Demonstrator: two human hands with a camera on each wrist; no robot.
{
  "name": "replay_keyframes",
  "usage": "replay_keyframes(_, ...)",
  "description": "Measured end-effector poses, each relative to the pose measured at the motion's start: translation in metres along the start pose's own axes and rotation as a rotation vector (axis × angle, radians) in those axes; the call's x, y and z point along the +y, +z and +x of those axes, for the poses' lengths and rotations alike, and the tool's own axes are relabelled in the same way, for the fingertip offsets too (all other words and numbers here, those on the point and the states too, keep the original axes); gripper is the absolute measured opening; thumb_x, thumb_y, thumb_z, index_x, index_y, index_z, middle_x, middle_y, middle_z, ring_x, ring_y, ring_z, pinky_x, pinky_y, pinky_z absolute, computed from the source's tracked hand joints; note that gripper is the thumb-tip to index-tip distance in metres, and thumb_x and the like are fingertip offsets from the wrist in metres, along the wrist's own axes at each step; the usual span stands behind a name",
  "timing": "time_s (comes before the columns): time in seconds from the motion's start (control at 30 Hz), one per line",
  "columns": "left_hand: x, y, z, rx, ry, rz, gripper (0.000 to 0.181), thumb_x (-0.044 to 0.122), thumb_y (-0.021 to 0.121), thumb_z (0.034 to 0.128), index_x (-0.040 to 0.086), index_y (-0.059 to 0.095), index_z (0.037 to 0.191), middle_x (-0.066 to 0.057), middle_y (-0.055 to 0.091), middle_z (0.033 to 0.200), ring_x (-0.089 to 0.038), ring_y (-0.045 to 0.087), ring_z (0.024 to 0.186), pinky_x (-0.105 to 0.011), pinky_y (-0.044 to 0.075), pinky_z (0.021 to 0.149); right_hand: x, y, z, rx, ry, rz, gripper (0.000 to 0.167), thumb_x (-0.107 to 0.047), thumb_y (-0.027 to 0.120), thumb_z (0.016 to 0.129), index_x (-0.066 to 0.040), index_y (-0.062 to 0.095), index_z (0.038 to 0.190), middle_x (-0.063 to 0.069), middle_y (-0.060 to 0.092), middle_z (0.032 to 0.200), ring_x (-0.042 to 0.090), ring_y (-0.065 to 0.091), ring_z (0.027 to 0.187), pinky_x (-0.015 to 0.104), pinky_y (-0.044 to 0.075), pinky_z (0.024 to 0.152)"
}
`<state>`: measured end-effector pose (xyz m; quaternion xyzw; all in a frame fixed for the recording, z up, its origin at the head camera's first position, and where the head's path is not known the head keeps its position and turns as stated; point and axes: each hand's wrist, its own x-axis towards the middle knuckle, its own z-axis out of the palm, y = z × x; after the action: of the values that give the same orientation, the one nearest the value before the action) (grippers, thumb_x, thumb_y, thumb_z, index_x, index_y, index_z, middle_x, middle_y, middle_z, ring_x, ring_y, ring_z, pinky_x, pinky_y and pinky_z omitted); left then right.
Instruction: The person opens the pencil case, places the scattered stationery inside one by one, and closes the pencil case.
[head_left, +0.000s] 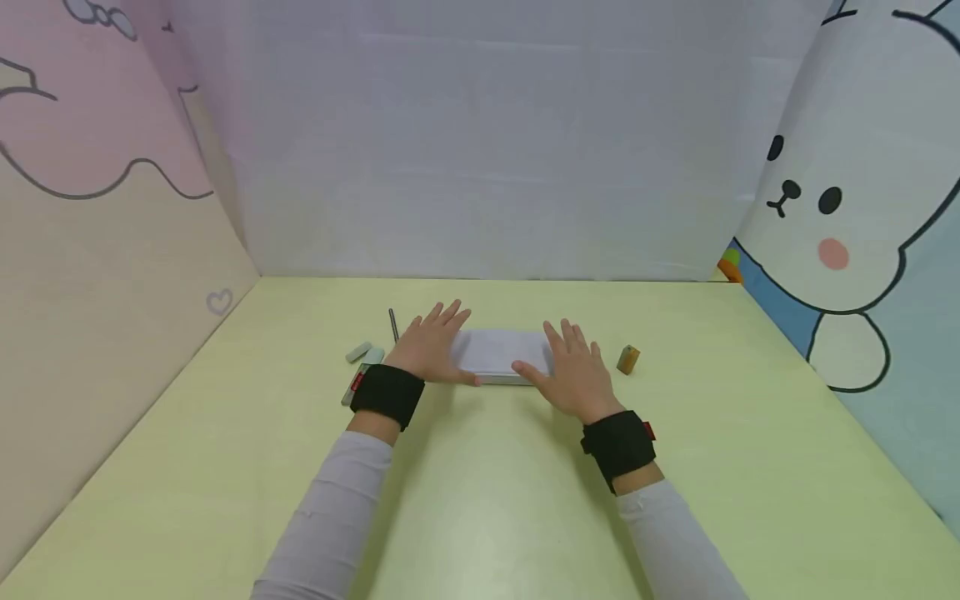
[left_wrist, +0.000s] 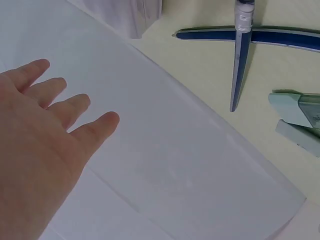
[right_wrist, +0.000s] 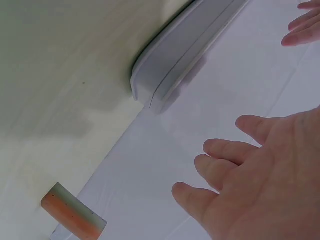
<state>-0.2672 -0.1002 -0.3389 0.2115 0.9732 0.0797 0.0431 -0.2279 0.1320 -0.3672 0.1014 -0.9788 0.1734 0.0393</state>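
Note:
A pale, shallow rectangular box with rounded corners point(head_left: 501, 354), like a pencil case, lies on the table between both hands; its end shows in the right wrist view point(right_wrist: 165, 75). My left hand point(head_left: 431, 346) is over its left side with fingers spread straight, and whether it touches the box I cannot tell. At the right end, my right hand point(head_left: 573, 379) has its fingers extended and thumb apart, pointing at the box. Neither palm holds anything in the wrist views, where the left hand point(left_wrist: 40, 140) and right hand point(right_wrist: 260, 180) both have straight or relaxed fingers.
Left of the box lie a dark pen point(head_left: 393, 325), a small pale block point(head_left: 358, 352) and an eraser-like piece point(head_left: 372, 357). A blue pen point(left_wrist: 285, 39) shows in the left wrist view. An orange and green block point(head_left: 628, 360) lies at right. A white wall point(head_left: 495, 167) stands behind.

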Motion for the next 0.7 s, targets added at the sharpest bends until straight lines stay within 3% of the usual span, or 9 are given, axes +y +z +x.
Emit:
replay_keyframes(0.33,0.008,0.000,0.014,-0.060,0.042,-0.005,0.111,0.054,0.078,0.0709,0.012,0.019,0.154,-0.010,0.014,0.163,-0.033,0.012,0.151,-0.055,0.018,0.119,0.005,-0.001,0.000,0.006,0.001,0.000,0.088,-0.061,0.049,0.091,-0.004,0.023,0.152,0.026,0.020,0.157,0.043,0.016,0.147,0.060,0.016,0.117)
replay_keyframes(0.7,0.008,0.005,0.027,-0.120,0.029,0.010,0.107,0.053,0.077,0.0720,0.015,0.021,0.154,-0.009,0.018,0.162,-0.033,0.016,0.150,-0.053,0.019,0.120,0.008,-0.001,-0.001,-0.013,0.008,0.003,0.088,-0.060,0.049,0.091,-0.002,0.024,0.151,0.027,0.023,0.156,0.044,0.019,0.146,0.061,0.018,0.117)
